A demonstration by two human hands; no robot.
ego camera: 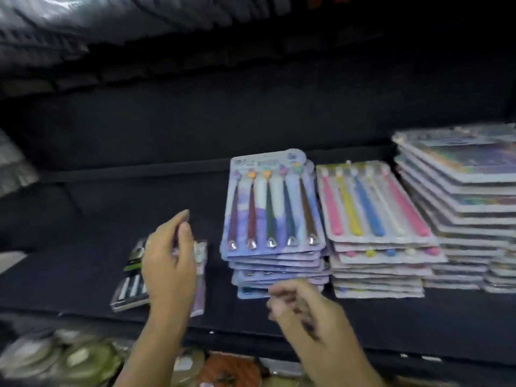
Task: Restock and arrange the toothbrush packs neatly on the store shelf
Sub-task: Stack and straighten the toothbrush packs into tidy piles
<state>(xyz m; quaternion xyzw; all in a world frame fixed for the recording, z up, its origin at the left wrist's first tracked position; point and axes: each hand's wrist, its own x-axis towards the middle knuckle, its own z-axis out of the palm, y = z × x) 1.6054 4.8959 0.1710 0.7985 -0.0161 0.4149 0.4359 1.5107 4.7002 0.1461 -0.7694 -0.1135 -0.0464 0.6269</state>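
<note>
A dark store shelf (97, 219) seen from above, with toothbrush packs lying flat on it in stacks. The whole view is soft with motion blur.

Near the middle sits a stack of purple packs (272, 208). Its top pack shows five brushes with dark handles side by side, and the packs below it are fanned out unevenly. Just to its right, touching or nearly so, is a stack of pale packs (374, 208) holding pink, yellow, blue, cream and pink brushes. Further right, at the frame edge, stands a taller stack of packs (463, 196) with silvery printed fronts.

On the left part of the shelf, well apart from the stacks, lie two loose packs. One is a green and black pack (129, 283). Beside it is a single purple pack (200, 275), and both are partly covered by the left hand (170, 263). That hand's fingers (183, 219) point up and away, with the thumb close beside them. A sliver of purple shows between them, but I cannot tell whether they pinch anything.

The right hand (304, 308) hangs at the front of the purple stack, level with its lowest packs. Its fingers (284, 289) look curled but are heavily blurred, so I cannot tell whether they hold or touch a pack.

Below the shelf edge are blurred round greenish goods (83, 356), and above the shelf are shiny plastic-wrapped goods (55, 23).
</note>
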